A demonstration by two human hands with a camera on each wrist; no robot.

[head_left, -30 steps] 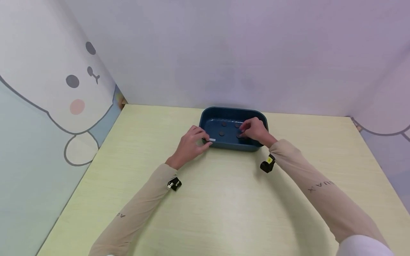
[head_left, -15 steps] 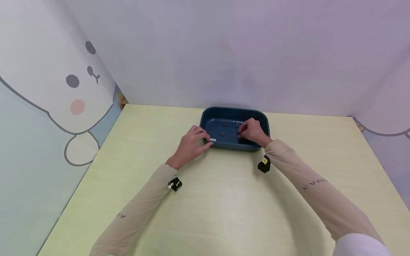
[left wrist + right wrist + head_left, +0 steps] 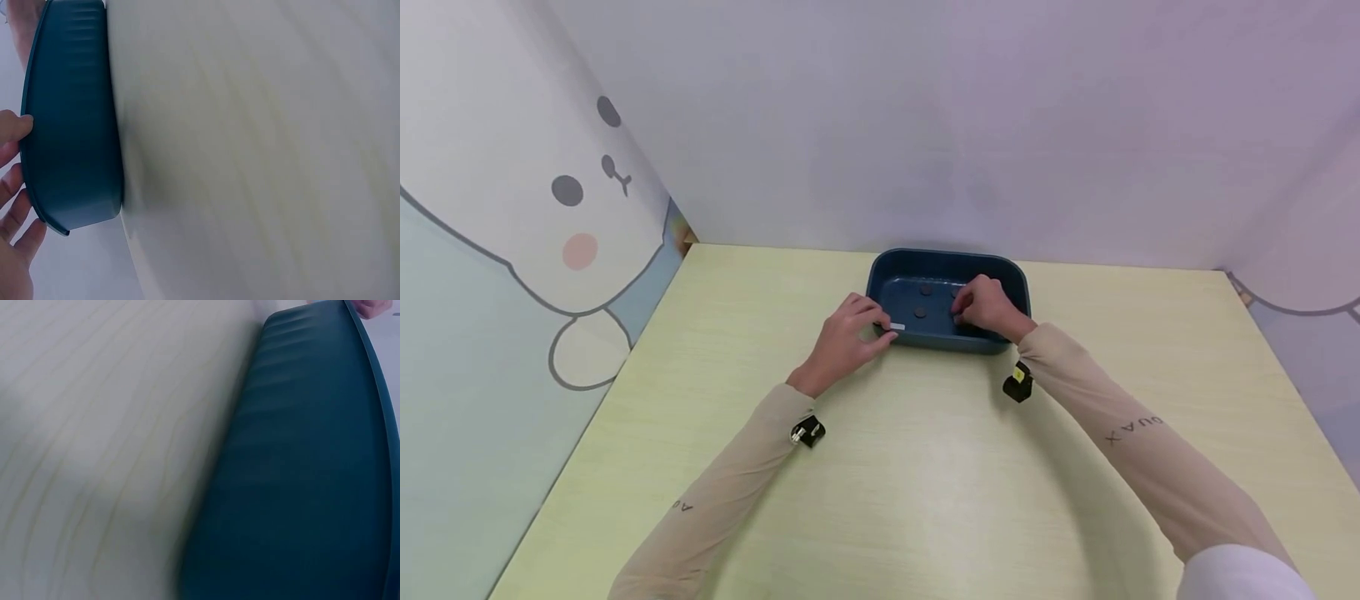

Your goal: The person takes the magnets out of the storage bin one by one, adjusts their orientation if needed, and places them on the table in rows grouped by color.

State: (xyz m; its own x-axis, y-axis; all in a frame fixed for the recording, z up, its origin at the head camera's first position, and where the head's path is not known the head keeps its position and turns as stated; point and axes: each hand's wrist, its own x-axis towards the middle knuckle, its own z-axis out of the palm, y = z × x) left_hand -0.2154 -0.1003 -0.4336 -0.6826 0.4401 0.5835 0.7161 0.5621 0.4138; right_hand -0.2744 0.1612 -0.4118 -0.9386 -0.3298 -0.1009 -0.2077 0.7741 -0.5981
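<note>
A dark blue rectangular basin (image 3: 951,342) stands on the table, and several small brown coin-like discs (image 3: 920,313) lie flat on its floor. My left hand (image 3: 844,340) grips the rim at the near left corner. In the left wrist view, the thumb (image 3: 24,127) presses the outer wall while the other fingers curl at the rim. Reaching over the near right side, my right hand (image 3: 987,304) has its fingertips down at the basin floor, pinched at one coin-like disc, which they mostly hide. The right wrist view shows just the basin's outer wall (image 3: 306,456).
A small white label (image 3: 897,327) is on the near rim beside the left fingers. The basin stands near the back edge of the pale wooden table (image 3: 910,467), close to a plain wall (image 3: 910,125). Cartoon-printed panels (image 3: 482,350) flank the table.
My right hand has shifted slightly left and its fingertips have drawn together at the disc. The left hand keeps its grip on the rim.
</note>
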